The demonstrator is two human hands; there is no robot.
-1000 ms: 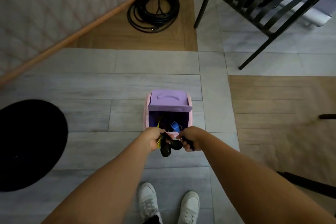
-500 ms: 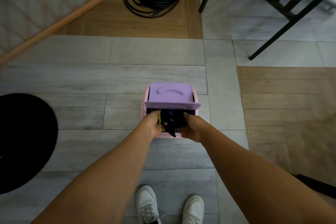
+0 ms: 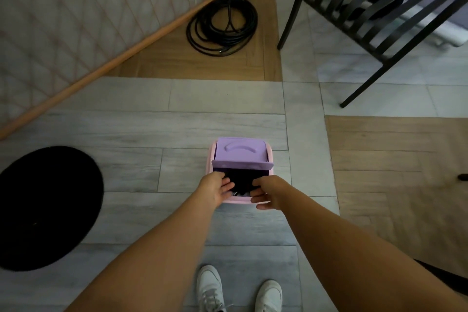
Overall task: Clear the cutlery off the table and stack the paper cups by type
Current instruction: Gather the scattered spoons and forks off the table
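the left hand (image 3: 217,190) and right hand (image 3: 266,194) are hovering side by side, fingers loose and spread, holding nothing, at the mouth of one bin (image 3: 240,154). between them, cutlery (image 3: 237,193) is lying inside, too dark to count. two shoes (image 3: 210,286) are standing behind the hands. one cable coil (image 3: 222,25) is lying well beyond.
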